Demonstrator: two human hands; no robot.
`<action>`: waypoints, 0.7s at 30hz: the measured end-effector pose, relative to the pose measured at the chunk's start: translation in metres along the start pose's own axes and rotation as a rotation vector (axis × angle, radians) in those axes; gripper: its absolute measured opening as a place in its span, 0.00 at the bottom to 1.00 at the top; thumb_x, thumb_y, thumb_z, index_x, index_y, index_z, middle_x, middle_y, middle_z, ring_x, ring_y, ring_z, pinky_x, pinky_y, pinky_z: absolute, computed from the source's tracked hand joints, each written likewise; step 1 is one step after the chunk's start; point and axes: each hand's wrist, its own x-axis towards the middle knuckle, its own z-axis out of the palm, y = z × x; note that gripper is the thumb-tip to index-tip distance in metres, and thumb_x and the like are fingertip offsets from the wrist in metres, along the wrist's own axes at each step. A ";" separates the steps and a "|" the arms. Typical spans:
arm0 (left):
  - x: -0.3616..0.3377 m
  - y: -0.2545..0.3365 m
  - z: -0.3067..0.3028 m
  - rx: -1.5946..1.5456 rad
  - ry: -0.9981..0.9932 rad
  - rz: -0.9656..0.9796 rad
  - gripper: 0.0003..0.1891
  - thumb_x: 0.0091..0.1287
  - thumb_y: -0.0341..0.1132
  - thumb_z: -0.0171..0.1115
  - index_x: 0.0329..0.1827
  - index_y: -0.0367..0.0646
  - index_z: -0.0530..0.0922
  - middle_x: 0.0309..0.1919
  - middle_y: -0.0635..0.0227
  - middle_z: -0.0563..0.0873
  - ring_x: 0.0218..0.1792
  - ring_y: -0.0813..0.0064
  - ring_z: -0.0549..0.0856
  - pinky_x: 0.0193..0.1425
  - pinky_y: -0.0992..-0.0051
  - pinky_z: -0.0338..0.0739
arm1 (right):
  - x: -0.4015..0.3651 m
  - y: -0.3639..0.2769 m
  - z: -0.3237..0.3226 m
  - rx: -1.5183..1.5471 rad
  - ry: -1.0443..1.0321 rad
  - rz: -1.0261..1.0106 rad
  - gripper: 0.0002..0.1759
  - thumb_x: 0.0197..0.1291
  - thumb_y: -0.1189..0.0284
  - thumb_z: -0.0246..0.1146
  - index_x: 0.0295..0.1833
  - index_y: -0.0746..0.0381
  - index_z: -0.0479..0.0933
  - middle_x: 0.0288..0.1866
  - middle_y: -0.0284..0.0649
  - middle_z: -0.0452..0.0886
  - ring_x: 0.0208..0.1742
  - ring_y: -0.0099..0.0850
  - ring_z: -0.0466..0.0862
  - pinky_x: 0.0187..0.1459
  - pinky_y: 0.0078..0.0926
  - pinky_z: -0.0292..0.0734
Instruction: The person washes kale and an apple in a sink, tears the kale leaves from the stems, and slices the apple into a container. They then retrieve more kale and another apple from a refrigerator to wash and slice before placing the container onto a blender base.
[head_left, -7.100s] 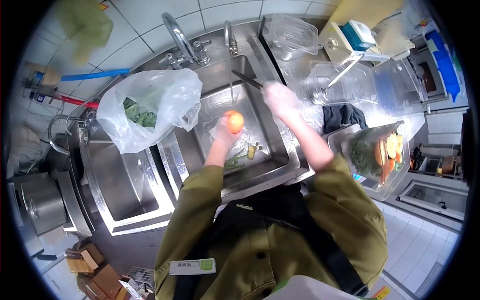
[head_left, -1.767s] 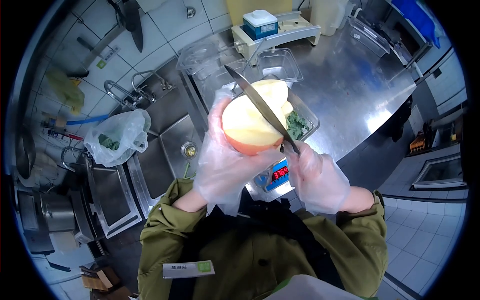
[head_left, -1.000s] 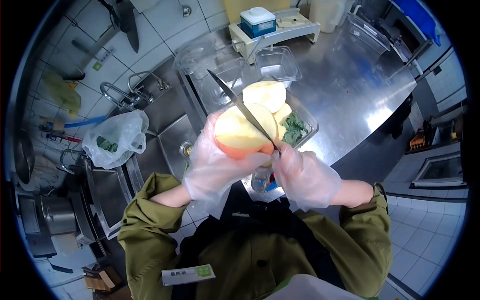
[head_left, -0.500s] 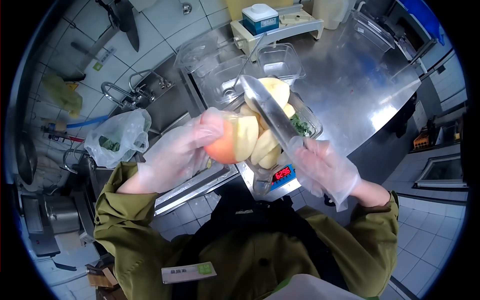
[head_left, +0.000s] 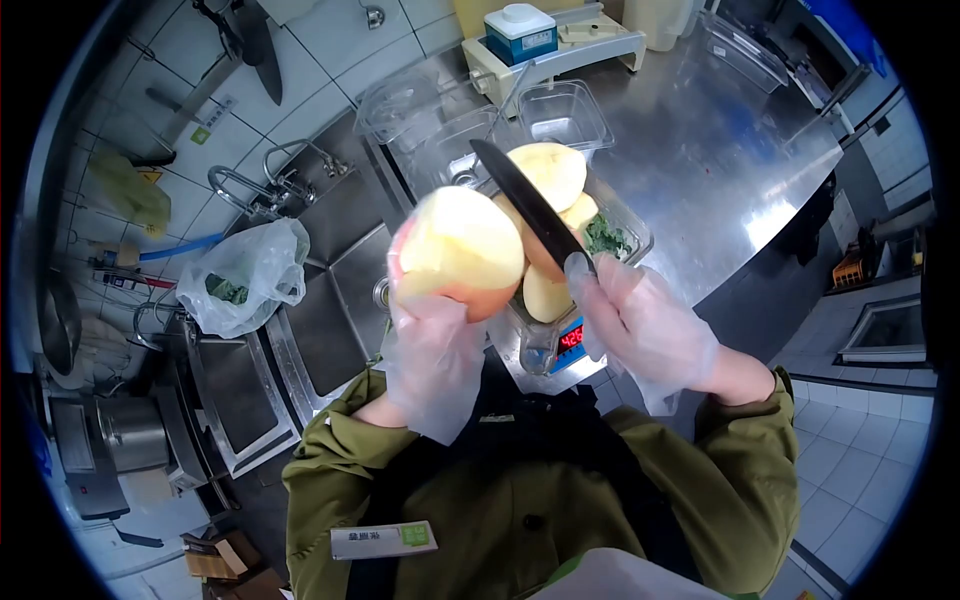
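Note:
In my gloved left hand is a large partly cut apple, its pale flesh facing up and reddish skin showing at the sides. My gloved right hand is closed around a knife, its handle hidden in the fingers. The dark knife blade slants up and left over a clear container. Pale apple pieces and chopped green leaves lie in that container. Under its near edge, the blue scale shows red digits, partly covered by my right hand.
Clear tubs stand behind on the steel counter, with a white-and-teal device farther back. To the left are a sink, a faucet and a plastic bag with greens. Knives hang on the wall.
My left hand has turned the apple so its cut face points up, and its wrist has swung inward. The knife has rolled, showing a dark side. Fewer pieces show, and the scale digits differ.

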 end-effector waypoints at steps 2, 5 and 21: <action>0.007 -0.010 -0.005 -0.066 0.002 0.063 0.29 0.65 0.34 0.48 0.69 0.45 0.51 0.60 0.59 0.68 0.62 0.62 0.71 0.66 0.61 0.68 | 0.001 -0.007 0.001 -0.026 0.122 -0.032 0.07 0.68 0.75 0.46 0.42 0.68 0.67 0.18 0.36 0.72 0.16 0.26 0.74 0.21 0.23 0.68; 0.015 -0.024 -0.002 0.116 0.117 0.051 0.22 0.69 0.40 0.39 0.64 0.41 0.57 0.55 0.58 0.73 0.56 0.64 0.76 0.60 0.65 0.73 | -0.007 -0.034 -0.003 0.193 0.077 0.126 0.11 0.66 0.77 0.48 0.51 0.70 0.65 0.25 0.42 0.73 0.21 0.33 0.78 0.24 0.29 0.72; 0.013 -0.041 0.009 0.143 0.171 0.442 0.49 0.45 0.20 0.69 0.68 0.44 0.45 0.59 0.57 0.67 0.57 0.68 0.74 0.57 0.69 0.75 | -0.011 -0.036 0.039 0.084 0.227 0.031 0.12 0.62 0.79 0.52 0.50 0.72 0.65 0.20 0.50 0.75 0.22 0.47 0.80 0.23 0.38 0.73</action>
